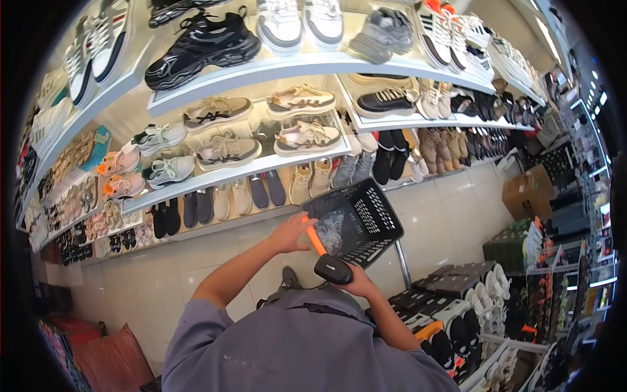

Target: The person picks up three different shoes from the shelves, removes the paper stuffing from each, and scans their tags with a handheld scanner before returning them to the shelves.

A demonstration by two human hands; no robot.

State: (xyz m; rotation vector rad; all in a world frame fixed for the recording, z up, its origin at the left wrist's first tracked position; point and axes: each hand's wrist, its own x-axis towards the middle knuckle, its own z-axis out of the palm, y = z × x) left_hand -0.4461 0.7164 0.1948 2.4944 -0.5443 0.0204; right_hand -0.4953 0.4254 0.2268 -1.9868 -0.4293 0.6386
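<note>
An orange bar (315, 240) with a rounded black end (333, 268) lies slantwise in front of my body. My right hand (358, 282) is closed round the black end, its fingers partly hidden behind it. At the bar's upper end, my left hand (289, 234) has its thumb and fingers apart, the fingertips beside or touching the orange. Just beyond both hands is a dark plastic basket (382, 219) with holes in its walls, tilted in view. Crumpled clear plastic (331, 232) shows inside it. Whether the bar belongs to the basket I cannot tell.
Lit shelves (215, 77) of shoes run across the front. A metal pole (403, 264) stands right of the basket. Shoe racks and stacked boxes (450, 281) are at the right, with a cardboard box (528, 193) farther back. A red cushion (114, 359) is lower left.
</note>
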